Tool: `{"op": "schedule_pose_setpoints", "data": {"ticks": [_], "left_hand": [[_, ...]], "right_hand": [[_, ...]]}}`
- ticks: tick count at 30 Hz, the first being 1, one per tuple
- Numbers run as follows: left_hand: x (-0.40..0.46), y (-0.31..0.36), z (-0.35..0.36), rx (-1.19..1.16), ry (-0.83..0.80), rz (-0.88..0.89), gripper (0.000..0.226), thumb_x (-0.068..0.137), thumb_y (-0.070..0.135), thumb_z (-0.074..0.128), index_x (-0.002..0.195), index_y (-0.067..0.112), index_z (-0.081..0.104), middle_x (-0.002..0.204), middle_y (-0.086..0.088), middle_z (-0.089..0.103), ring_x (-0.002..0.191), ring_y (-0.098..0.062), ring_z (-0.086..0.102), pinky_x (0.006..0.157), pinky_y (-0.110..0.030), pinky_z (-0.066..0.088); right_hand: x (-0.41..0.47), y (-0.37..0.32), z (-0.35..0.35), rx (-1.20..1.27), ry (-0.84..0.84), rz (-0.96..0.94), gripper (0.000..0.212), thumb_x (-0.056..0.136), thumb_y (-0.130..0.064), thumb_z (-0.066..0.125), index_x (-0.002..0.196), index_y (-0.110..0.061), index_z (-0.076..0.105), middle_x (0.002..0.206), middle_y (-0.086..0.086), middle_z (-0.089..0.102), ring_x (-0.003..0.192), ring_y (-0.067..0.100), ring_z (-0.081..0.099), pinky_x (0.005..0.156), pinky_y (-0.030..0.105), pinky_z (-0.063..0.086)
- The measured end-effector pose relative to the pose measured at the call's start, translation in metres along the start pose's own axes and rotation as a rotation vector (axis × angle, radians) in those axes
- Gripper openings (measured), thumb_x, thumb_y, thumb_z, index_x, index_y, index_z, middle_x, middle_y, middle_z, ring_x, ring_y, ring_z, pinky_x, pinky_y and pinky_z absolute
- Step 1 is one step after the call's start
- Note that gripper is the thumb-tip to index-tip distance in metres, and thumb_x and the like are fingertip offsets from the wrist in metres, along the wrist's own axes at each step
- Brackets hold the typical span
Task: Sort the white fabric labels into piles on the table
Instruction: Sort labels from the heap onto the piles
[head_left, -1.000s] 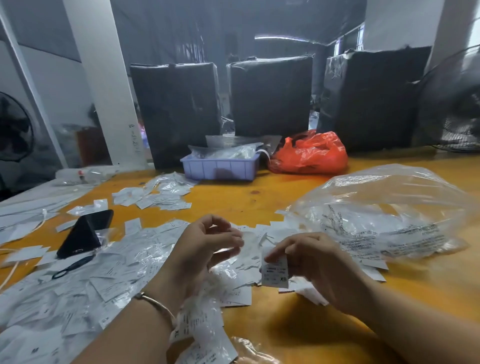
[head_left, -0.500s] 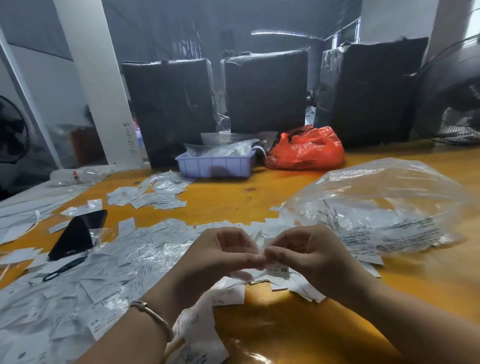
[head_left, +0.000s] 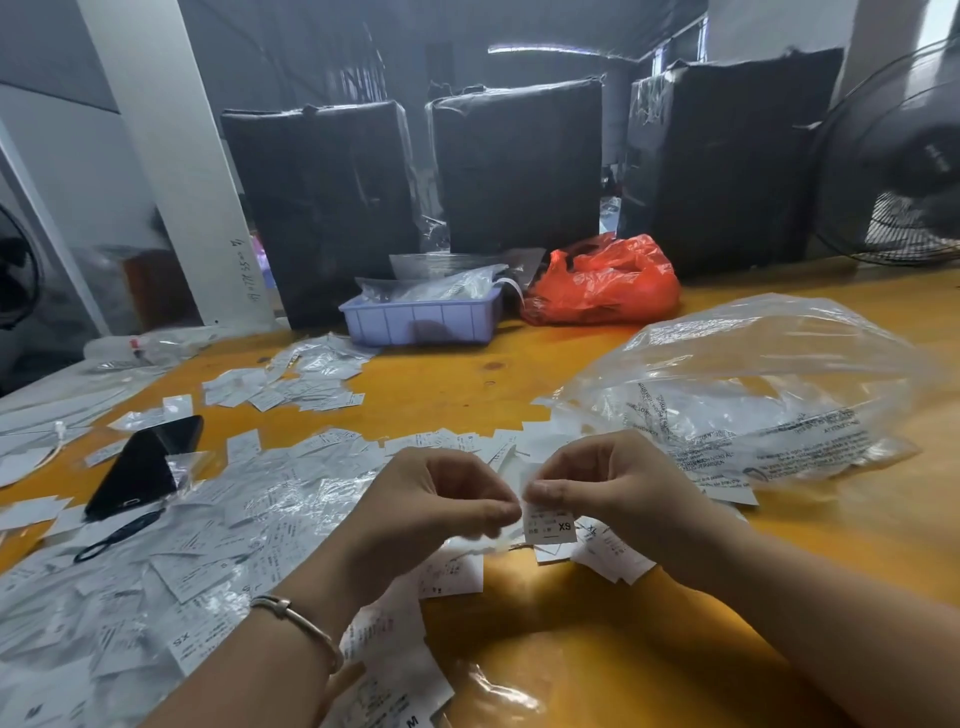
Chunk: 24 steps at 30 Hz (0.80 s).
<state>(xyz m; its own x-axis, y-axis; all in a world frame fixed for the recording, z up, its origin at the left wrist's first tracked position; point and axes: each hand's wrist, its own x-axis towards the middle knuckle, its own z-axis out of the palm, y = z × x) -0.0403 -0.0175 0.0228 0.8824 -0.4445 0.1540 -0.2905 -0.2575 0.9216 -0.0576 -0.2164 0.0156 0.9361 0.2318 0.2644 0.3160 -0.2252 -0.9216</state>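
My right hand (head_left: 613, 488) pinches a white fabric label (head_left: 549, 525) printed XS by its top edge, a little above the orange table (head_left: 597, 675). My left hand (head_left: 431, 499) meets it from the left, fingers curled and fingertips pinching at the same label's edge. Under both hands lies a small heap of labels (head_left: 608, 551). A wide spread of white labels and clear wrappers (head_left: 171, 561) covers the table to the left. A smaller pile (head_left: 291, 387) sits further back.
A big clear plastic bag (head_left: 753, 395) lies right of my hands. A black phone (head_left: 145, 467) and black scissors (head_left: 111, 535) rest among the left labels. At the back stand a lilac tray (head_left: 421, 322), a red bag (head_left: 602, 283), black wrapped boxes (head_left: 519, 171) and a fan (head_left: 904, 156).
My hands came together from apart: the left moved right to meet the right hand at the XS label, which has risen slightly off the heap.
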Motion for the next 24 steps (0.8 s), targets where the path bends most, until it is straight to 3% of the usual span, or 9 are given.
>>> {"op": "schedule_pose_setpoints", "data": {"ticks": [2, 5, 8, 11, 15, 19, 22, 24], "left_hand": [[-0.0008, 0.0009, 0.0012, 0.058, -0.066, -0.012, 0.001, 0.078, 0.005, 0.076, 0.077, 0.005, 0.075, 0.071, -0.012, 0.073, 0.063, -0.017, 0.067, 0.058, -0.021, 0.050], [-0.0020, 0.0034, -0.0001, 0.092, -0.068, -0.026, 0.012, 0.083, 0.018, 0.073, 0.081, 0.006, 0.075, 0.077, -0.009, 0.075, 0.067, -0.021, 0.072, 0.058, -0.021, 0.052], [-0.0023, 0.0052, -0.0034, 0.051, -0.053, -0.028, 0.008, 0.084, 0.012, 0.071, 0.084, 0.005, 0.075, 0.077, -0.011, 0.075, 0.066, -0.023, 0.072, 0.056, -0.021, 0.053], [-0.0028, 0.0062, -0.0021, 0.045, -0.074, -0.031, 0.014, 0.080, 0.018, 0.073, 0.086, 0.005, 0.075, 0.078, -0.011, 0.075, 0.069, -0.022, 0.073, 0.059, -0.022, 0.054], [-0.0016, 0.0048, 0.0016, 0.044, -0.071, -0.016, 0.009, 0.083, 0.008, 0.071, 0.083, -0.001, 0.073, 0.072, -0.013, 0.074, 0.063, -0.020, 0.071, 0.057, -0.022, 0.053], [-0.0005, 0.0039, 0.0019, 0.025, -0.019, 0.004, 0.011, 0.081, 0.006, 0.072, 0.079, -0.005, 0.071, 0.069, -0.017, 0.073, 0.059, -0.022, 0.069, 0.052, -0.022, 0.052], [-0.0015, 0.0041, 0.0014, 0.033, 0.008, 0.056, 0.014, 0.077, 0.012, 0.076, 0.073, -0.001, 0.071, 0.065, -0.015, 0.071, 0.057, -0.020, 0.066, 0.052, -0.023, 0.049], [-0.0026, 0.0047, 0.0004, 0.033, 0.035, 0.081, 0.017, 0.072, 0.017, 0.078, 0.072, 0.001, 0.071, 0.064, -0.013, 0.071, 0.056, -0.018, 0.066, 0.053, -0.021, 0.049]], "right_hand": [[-0.0007, -0.0019, -0.0003, 0.030, -0.008, 0.017, 0.011, 0.079, -0.005, 0.072, 0.080, 0.006, 0.072, 0.068, 0.013, 0.067, 0.061, 0.015, 0.059, 0.059, 0.022, 0.046], [-0.0014, -0.0038, -0.0007, -0.030, -0.007, -0.023, 0.009, 0.079, -0.004, 0.072, 0.079, 0.005, 0.072, 0.072, 0.021, 0.070, 0.064, 0.020, 0.062, 0.062, 0.028, 0.049], [-0.0013, -0.0039, 0.0003, -0.055, 0.020, -0.048, 0.005, 0.078, -0.003, 0.073, 0.075, 0.001, 0.073, 0.072, 0.019, 0.071, 0.064, 0.021, 0.063, 0.063, 0.033, 0.051], [-0.0021, -0.0061, -0.0009, -0.069, 0.009, -0.074, 0.004, 0.078, -0.003, 0.074, 0.075, -0.001, 0.074, 0.072, 0.017, 0.071, 0.066, 0.026, 0.065, 0.067, 0.041, 0.053], [-0.0028, -0.0063, -0.0008, -0.157, 0.006, -0.095, 0.008, 0.077, -0.005, 0.074, 0.071, -0.002, 0.073, 0.065, 0.012, 0.068, 0.060, 0.015, 0.060, 0.060, 0.034, 0.047], [-0.0014, -0.0052, -0.0016, -0.089, 0.061, -0.090, 0.009, 0.079, -0.001, 0.070, 0.070, 0.001, 0.072, 0.069, 0.020, 0.069, 0.061, 0.021, 0.059, 0.061, 0.041, 0.049], [-0.0028, -0.0055, -0.0011, -0.121, 0.133, -0.155, 0.012, 0.081, -0.004, 0.069, 0.071, -0.008, 0.074, 0.069, 0.013, 0.070, 0.063, 0.022, 0.063, 0.063, 0.044, 0.052], [-0.0034, -0.0061, -0.0035, -0.108, 0.256, -0.204, 0.016, 0.082, -0.004, 0.067, 0.081, -0.017, 0.075, 0.075, 0.001, 0.073, 0.072, 0.017, 0.068, 0.067, 0.035, 0.056]]}}
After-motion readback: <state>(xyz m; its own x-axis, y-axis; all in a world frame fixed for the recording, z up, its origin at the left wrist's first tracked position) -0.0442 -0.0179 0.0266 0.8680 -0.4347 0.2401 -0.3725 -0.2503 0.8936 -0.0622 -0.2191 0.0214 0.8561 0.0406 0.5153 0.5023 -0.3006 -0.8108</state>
